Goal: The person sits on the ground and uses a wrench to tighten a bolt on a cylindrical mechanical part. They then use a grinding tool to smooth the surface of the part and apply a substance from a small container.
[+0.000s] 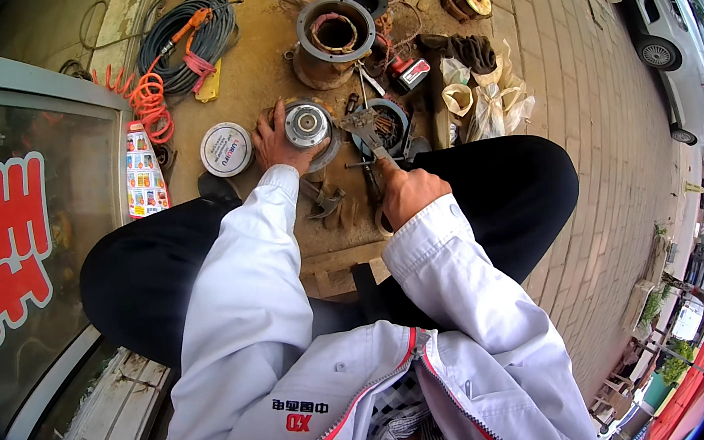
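My left hand (275, 146) grips the rim of a round silver metal part (308, 124) with a raised hub, its thumb and fingers spread around the edge. In my right hand (410, 194) is an adjustable wrench (368, 130), held by the handle with its jaws pointing forward, just right of the round part and apart from it. Under and beside the wrench sits a bowl (398, 114) of small metal pieces. Left of my left hand lies a round white lid or tin (227, 149). A rusty metal tool (326, 203) lies between my arms.
A cylindrical motor housing (314, 67) stands ahead. Beyond it are coiled dark hose (196, 39), an orange spiral hose (146, 100) and loose tools. A red cordless tool battery (414, 75) and plastic bags (493, 105) lie to the right. A glass door (55, 217) borders the left; a white car (671, 22) is parked far right.
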Motion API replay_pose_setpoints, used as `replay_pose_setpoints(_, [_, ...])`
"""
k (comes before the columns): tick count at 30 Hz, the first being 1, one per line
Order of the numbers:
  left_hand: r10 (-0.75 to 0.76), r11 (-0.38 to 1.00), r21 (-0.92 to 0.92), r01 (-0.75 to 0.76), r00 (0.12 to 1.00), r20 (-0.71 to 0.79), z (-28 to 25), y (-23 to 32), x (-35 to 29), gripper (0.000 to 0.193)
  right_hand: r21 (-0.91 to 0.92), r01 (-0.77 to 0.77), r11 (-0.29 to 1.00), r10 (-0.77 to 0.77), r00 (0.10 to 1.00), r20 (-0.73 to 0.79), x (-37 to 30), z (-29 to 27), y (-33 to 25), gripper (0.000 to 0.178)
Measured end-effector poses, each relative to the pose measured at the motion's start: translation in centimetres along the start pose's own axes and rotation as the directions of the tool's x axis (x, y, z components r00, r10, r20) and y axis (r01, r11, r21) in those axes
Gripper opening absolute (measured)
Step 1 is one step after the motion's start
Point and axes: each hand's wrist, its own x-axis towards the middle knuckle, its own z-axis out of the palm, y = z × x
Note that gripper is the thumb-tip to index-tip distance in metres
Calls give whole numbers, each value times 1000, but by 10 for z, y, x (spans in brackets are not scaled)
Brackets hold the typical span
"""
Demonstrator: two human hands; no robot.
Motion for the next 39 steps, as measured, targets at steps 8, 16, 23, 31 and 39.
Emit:
replay_pose_setpoints(8, [-1, 1000, -2, 1, 1000, 6, 2, 2, -4, 123, -57, -11, 998, 12, 1000, 28, -5, 2, 6, 39])
replay_pose_setpoints(16, [-51, 999, 20, 50, 997, 53, -2, 6, -6, 125, -15, 11, 1000, -12, 1000, -18, -3, 5, 2, 38])
replay_pose_setpoints(23, [-31, 999, 36, 31, 999, 14, -9, 9, -4, 123, -8, 33, 999, -33, 999, -9, 3, 8, 5, 40])
replay_pose_setpoints(31, [-17, 999, 37, 16, 1000, 21, -6, 5, -5, 124, -6, 21, 1000, -21, 1000, -19, -6, 10, 1, 41])
replay_pose_setpoints(39, [3, 999, -35, -3, 1000, -11, -4, 2, 0, 125, 6, 0, 1000, -1, 1000, 29, -9, -9, 5, 33])
